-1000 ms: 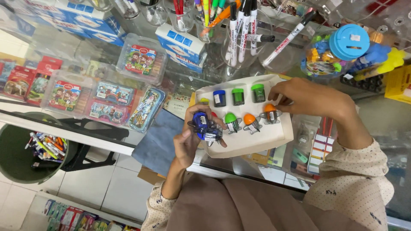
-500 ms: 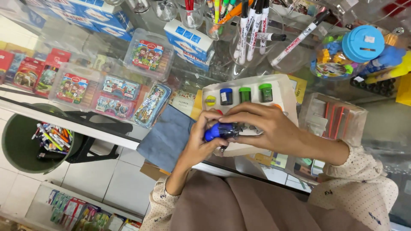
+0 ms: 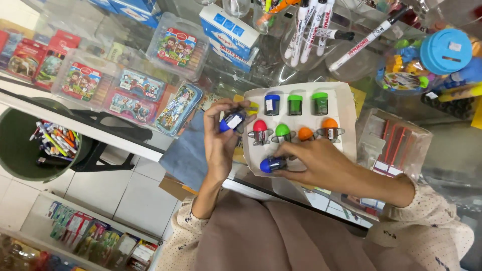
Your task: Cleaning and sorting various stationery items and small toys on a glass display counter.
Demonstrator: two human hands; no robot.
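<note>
While the left hand (image 3: 221,145) pinches one blue sharpener (image 3: 232,121) at frame centre, the right hand (image 3: 321,163) closes on another blue sharpener (image 3: 272,164) over the white tray (image 3: 346,108); a loose grip could drop either.

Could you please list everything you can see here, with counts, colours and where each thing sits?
white tray: one, on the glass counter.
sharpeners in tray: three upright at the top, blue and two green; four rocket-shaped in the middle row, red, green and two orange.
marker pens: several, white, in clear cups, top.
crayon cases: several, clear with colourful inserts, left.
green bin: one, full of pens, lower left.
blue-lidded jar: one, top right.
left hand: holds a blue sharpener.
right hand: grips another blue sharpener at the tray's lower edge.
</note>
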